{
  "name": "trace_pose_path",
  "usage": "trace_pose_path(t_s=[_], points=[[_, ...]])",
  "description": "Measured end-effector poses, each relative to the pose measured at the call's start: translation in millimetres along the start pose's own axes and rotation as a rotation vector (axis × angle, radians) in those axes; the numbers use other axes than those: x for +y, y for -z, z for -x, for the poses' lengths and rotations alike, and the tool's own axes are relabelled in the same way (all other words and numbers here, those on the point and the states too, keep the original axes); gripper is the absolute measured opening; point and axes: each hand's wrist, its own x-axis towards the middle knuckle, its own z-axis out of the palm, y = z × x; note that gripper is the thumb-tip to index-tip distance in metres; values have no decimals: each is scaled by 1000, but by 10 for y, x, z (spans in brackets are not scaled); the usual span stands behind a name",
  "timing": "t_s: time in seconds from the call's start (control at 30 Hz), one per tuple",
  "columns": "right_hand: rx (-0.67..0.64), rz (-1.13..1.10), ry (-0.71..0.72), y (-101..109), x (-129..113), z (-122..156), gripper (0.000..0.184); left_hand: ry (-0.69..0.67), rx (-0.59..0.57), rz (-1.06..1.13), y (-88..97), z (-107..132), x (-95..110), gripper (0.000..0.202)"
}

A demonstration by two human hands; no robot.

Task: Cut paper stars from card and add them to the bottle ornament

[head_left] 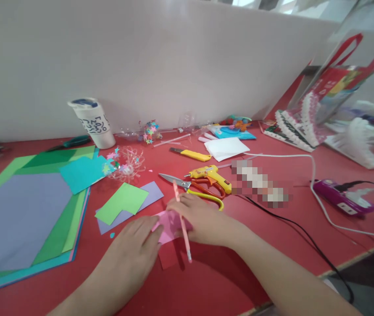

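Toward the desk's (219, 281) front edge, my curled left hand (137, 245) touches pink paper (169, 226), grip unclear; my bent right hand (198, 219) holds a pencil (185, 235). Green paper (124, 202) is notched; the pink seems unfinished.

Craft workspace (219, 281), glue gun (211, 173), scissors (186, 185)

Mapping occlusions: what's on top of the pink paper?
Fingers of the left hand and right hand overlap the pink paper. A pencil crosses above it; whether it touches is unclear. The parts beneath fingers and pencil are covered.
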Motion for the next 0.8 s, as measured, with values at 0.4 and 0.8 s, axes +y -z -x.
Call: trace_pose_path(t_s=[0.4, 0.8], points=[[240, -626, -329, 62, -157, -95, 9, 38, -29, -11, 50, 123, 275, 40], [37, -710, -449, -350, -108, -274, 6, -39, -69, 62, -98, 269, 346, 54]])
